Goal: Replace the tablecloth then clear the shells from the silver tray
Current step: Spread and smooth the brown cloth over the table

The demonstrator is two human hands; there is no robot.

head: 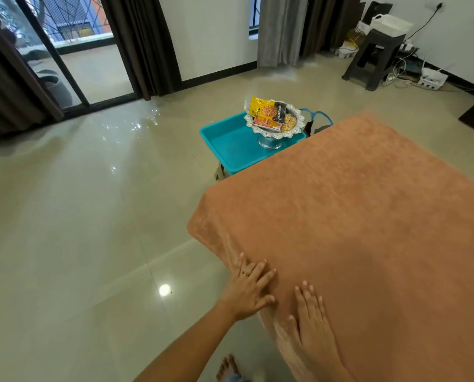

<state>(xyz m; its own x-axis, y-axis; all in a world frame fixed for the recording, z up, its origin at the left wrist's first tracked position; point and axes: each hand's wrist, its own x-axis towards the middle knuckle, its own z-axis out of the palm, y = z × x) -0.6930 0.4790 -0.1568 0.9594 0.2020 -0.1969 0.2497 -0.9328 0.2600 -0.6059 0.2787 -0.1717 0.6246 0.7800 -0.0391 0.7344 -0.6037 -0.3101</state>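
An orange-brown tablecloth point(354, 216) covers the whole table and hangs over its near left edge. My left hand point(251, 288) lies flat with spread fingers on the cloth at that edge. My right hand point(311, 318) presses flat on the cloth just beside it. Beyond the table's far corner, a silver tray point(274, 125) on a pedestal holds snack packets, one marked almonds, and a heap of pale nuts or shells. It stands in a teal plastic tray point(230, 144).
The teal plastic tray rests on a low stool. Glossy tiled floor point(92, 216) spreads to the left. A dark stool point(373, 56) with a white basket, cables and a power strip stand at the back right wall. Dark curtains frame a glass door on the left.
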